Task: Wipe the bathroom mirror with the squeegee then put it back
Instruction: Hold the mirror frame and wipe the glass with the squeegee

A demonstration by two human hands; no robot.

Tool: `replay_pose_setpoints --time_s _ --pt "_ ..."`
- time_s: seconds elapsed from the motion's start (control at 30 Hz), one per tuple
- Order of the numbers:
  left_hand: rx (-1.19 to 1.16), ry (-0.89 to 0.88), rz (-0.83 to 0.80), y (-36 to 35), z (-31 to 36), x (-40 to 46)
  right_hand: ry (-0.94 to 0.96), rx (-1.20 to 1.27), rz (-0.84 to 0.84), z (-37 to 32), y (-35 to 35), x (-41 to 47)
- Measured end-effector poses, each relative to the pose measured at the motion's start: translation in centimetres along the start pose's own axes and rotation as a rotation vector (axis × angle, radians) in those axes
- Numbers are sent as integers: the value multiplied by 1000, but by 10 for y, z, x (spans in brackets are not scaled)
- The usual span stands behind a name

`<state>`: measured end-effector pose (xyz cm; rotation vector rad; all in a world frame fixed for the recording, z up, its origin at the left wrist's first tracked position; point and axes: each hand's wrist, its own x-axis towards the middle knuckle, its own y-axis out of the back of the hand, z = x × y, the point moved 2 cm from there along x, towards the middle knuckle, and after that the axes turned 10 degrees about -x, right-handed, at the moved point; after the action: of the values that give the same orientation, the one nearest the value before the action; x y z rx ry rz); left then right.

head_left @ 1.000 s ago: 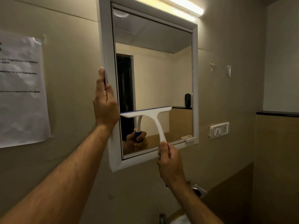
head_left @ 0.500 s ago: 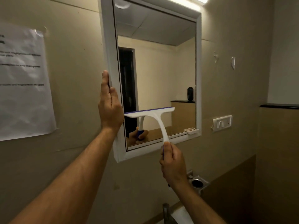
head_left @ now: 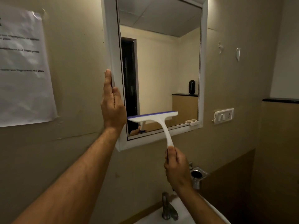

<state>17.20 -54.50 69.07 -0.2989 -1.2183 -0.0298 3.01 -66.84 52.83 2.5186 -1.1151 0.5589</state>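
The mirror (head_left: pixel 161 70) had a white frame. The squeegee (head_left: pixel 155 118) was white with a blue-violet blade strip along its top edge. The wall (head_left: pixel 77 78) was beige, its lower right panel brown. The paper sheet (head_left: pixel 22 67) was white with black print, too blurred to read. The tap (head_left: pixel 168 207) looked silver-grey, and the basin (head_left: pixel 186 212) white.

- Left hand (head_left: pixel 113 109): bare. No glove, no ring or band visible on the fingers that show.
- Left forearm (head_left: pixel 77 175): bare from wrist to frame edge; no sleeve or cuff in view, no watch or strap at the wrist. Fine hair along its length.
- Right hand (head_left: pixel 176 168): bare, no glove, no ring seen.
- Right forearm (head_left: pixel 203 206): bare to the bottom edge; no sleeve, nothing worn at the wrist.
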Motion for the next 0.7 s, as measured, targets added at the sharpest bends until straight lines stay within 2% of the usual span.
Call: replay_pose_setpoints --time_s 0.4,0.7 --pt "23 15 13 3 1 -12 -27 -86 -53 19 6 -18" --pt "15 32 6 4 3 -19 34 -183 -42 1 18 -6"
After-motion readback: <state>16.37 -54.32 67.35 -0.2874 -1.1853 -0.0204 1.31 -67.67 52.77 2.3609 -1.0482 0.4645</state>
